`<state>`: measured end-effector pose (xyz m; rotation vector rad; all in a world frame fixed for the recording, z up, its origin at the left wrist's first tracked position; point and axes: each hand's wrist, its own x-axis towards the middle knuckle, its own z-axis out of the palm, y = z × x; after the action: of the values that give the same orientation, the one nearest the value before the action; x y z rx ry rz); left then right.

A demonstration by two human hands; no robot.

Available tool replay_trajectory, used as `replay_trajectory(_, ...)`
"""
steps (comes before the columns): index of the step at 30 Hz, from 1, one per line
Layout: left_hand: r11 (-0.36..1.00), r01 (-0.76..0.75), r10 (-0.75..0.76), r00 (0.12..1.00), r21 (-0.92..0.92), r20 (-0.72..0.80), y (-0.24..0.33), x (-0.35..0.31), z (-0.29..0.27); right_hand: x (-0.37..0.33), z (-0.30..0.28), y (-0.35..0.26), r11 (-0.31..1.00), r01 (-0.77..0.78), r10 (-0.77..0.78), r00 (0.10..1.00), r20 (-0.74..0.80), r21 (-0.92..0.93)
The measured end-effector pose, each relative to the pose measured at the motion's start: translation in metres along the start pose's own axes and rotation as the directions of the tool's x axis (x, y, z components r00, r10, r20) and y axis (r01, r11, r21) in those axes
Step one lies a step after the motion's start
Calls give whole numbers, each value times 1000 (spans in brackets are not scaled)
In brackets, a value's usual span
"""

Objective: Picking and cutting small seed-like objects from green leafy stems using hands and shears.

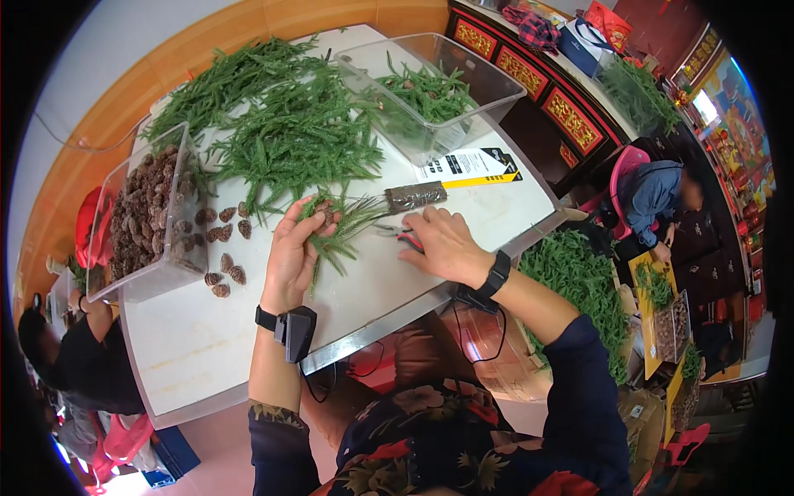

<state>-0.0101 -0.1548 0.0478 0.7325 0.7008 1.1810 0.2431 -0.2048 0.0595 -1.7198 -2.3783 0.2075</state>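
My left hand (291, 248) is closed around a green artificial-looking pine sprig (351, 221), and a brown pine cone (325, 212) sits among its needles at the fingertips. My right hand (447, 248) rests on the white table with thumb and fingers around a small pair of pliers (408, 240) with red and black handles. The pliers' jaws point left toward the sprig. Just beyond that hand lies a brown bundle of thin wires (416, 197) wrapped in clear film, its loose ends fanning left. Several loose pine cones (226, 215) lie left of my left hand.
Green sprigs (289, 140) are heaped at the table's far side. One clear bin (149, 281) holds pine cones; another clear bin (496, 103) holds sprigs. A yellow and black cutter package (480, 169) lies beyond the wires. People sit at left (91, 355) and right (649, 198).
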Motion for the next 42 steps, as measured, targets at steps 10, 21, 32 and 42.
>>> replay_trajectory(10,995,33,-26,997,-96,74,10,-19,-2,-13,7,-16,989,148,-150,979,-137,-24)
replay_trajectory(21,993,-59,72,990,-103,125,42,-85,-5,-20,-19,-125,802,318,-130,919,-373,505)
replay_trajectory(32,955,-286,274,953,83,126,119,-161,-26,-13,-56,-268,519,-9,150,985,-81,855)
replay_trajectory(42,856,-371,393,919,359,13,145,-157,-89,20,-12,-322,698,75,120,968,-219,712)
